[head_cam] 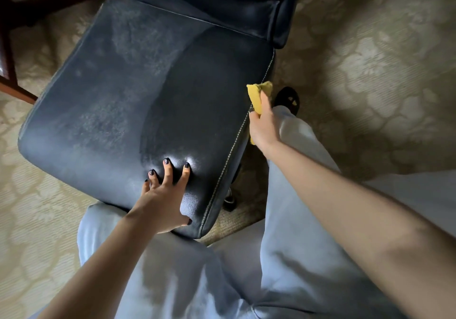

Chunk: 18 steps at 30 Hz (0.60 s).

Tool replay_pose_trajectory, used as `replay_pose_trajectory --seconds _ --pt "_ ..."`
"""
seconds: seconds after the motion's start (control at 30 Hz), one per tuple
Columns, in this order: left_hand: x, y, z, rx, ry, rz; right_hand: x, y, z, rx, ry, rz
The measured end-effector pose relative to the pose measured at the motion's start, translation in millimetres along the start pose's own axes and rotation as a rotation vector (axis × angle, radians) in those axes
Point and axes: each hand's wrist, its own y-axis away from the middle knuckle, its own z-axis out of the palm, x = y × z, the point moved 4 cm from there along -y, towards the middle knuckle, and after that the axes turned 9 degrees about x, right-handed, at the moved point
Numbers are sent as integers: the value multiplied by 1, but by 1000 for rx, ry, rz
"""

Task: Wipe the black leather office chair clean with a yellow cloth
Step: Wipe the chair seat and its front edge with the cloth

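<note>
Black leather chair seat [118, 91] seen from above, with the backrest [222, 0] at 12 o'clock. The left hand [165, 195] has its fingers spread and presses flat on the seat's 6 o'clock corner. The right hand [262, 126] grips the bunched yellow cloth [256, 94] against the stitched seat edge at 3 o'clock. Patterned carpet [370, 71] surrounds the chair.

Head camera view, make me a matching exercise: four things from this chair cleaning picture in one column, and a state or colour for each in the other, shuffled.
Column one:
1. left hand
2. right hand
3. yellow cloth
4. carpet

Column two:
A. beige, patterned
B. bunched up
C. fingers spread, pressing the chair seat
D. gripping the yellow cloth

Pairs: 1-C, 2-D, 3-B, 4-A.
</note>
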Motion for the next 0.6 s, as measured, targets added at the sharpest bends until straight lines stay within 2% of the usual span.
replay_pose_trajectory --seconds 0.2,0.37,0.6 --pt "2 0 1 6 4 -21 19 57 11 -53 18 -147" --pt "5 2 0 6 6 -41 23 101 13 -74 189 -336" --pt "7 4 1 14 3 -68 24 128 15 -187 351 -440"
